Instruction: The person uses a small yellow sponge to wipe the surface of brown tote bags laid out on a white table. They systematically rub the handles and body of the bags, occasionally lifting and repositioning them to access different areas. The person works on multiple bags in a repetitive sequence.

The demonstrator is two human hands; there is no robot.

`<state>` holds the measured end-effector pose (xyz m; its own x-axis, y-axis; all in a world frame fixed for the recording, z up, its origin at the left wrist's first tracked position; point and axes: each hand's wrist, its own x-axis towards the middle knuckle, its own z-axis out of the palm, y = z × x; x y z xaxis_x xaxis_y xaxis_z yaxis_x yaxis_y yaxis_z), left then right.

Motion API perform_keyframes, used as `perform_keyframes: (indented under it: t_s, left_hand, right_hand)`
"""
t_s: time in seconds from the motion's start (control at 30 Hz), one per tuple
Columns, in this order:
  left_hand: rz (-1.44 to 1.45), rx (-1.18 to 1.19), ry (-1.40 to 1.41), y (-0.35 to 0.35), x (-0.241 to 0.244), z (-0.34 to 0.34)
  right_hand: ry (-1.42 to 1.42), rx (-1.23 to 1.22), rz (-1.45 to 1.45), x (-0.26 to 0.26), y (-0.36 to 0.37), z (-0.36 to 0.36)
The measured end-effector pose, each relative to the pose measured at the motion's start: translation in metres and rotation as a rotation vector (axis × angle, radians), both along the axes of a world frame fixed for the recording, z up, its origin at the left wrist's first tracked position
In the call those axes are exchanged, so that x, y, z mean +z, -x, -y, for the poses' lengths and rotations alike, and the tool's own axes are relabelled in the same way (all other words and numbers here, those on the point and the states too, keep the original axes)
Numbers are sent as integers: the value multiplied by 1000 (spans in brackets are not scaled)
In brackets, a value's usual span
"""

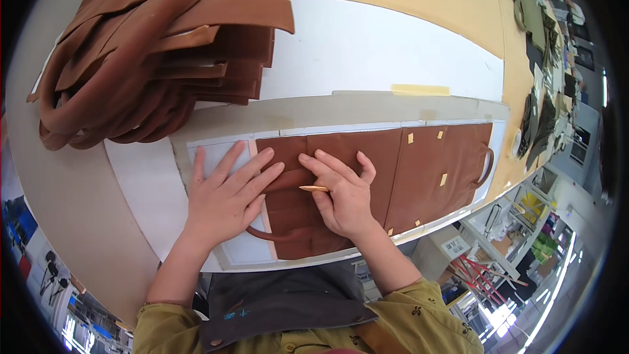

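A long brown leather-like bag panel [358, 157] lies flat on a white ruled template board [216, 155]. My left hand [223, 196] is spread over the board and the panel's left end, with nothing in its grasp. In my right hand [344, 196] a slim tan pointed tool [313, 188] is pinched by the thumb and fingers, its tip pointing left. The fingertips of that hand rest on or just over the panel. One rolled handle [265, 232] curves out at the left end and another handle [489, 167] at the right. Small pale tape pieces [443, 179] dot the panel's right part.
At the upper left, several brown bag pieces with rolled handles [98, 108] are piled in a stack. A white sheet [383, 49] lies beyond the template, with yellow tape [420, 90] on its edge. Dark green pieces [533, 24] lie along the far right. The table's near edge adjoins my apron [285, 300].
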<state>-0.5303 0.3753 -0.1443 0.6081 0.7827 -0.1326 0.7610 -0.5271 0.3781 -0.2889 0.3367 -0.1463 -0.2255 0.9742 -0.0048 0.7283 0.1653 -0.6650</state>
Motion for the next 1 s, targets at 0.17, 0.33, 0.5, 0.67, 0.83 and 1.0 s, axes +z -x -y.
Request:
perform_keyframes:
  t_s: [0.17,0.33,0.5,0.67,0.83,1.0]
  left_hand:
    - [-6,10,-39,1,-1,-1]
    - [56,36,4,0,-2,0]
    - [62,25,-6,2,-4,-1]
    - [58,20,-19,4,-7,0]
    - [61,20,-8,5,-7,1]
    - [54,12,5,6,-7,0]
  right_hand:
    - [-31,-82,-144,8,1,-4]
    - [-64,-357,-490,6,29,-11]
    - [-39,-461,-395,-1,51,-24]
    - [5,-500,-390,-5,61,-29]
    - [-41,-489,-264,-3,62,-36]
    - [-50,-489,-216,-2,65,-38]
